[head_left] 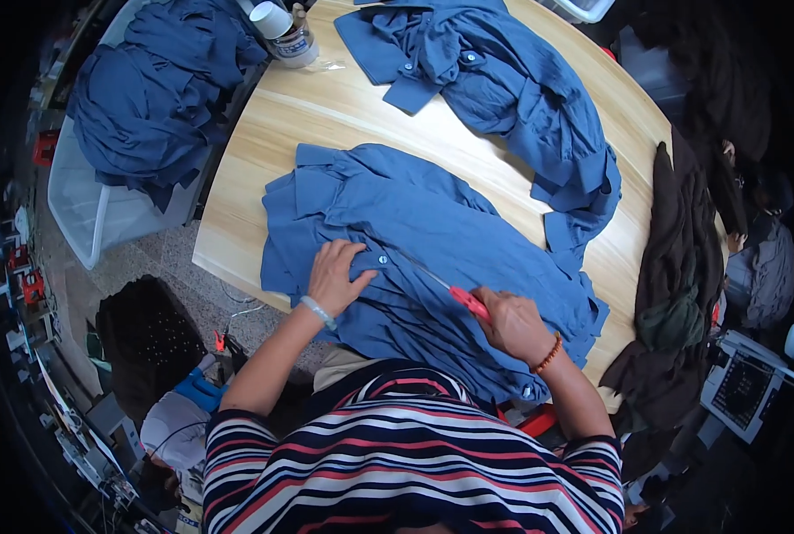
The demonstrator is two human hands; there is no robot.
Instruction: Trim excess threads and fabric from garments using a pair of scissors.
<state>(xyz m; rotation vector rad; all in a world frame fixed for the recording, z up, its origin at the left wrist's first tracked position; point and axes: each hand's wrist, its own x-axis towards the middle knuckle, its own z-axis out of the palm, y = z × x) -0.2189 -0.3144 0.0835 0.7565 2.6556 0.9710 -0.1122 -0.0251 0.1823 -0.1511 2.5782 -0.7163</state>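
A blue shirt (433, 214) lies spread and folded on the wooden table in front of me. My left hand (335, 276) is at its left part, thumb and fingers closed on a small flap of the cloth beside a pale button (382, 260). In my right hand (514, 325) are red-handled scissors (468, 301), gripped by the handle. Their thin metal blade points left over the shirt toward the button; whether its tip touches the cloth I cannot tell. Farther back on the table rests a second blue garment (522, 98), crumpled, with buttons showing.
A white plastic bin (81, 227) heaped with blue garments (148, 98) stands at the left. A white-capped jar (286, 36) is at the table's (237, 205) far left edge. Dark brown cloth (682, 240) hangs over the right edge. Other people are farther right and lower left.
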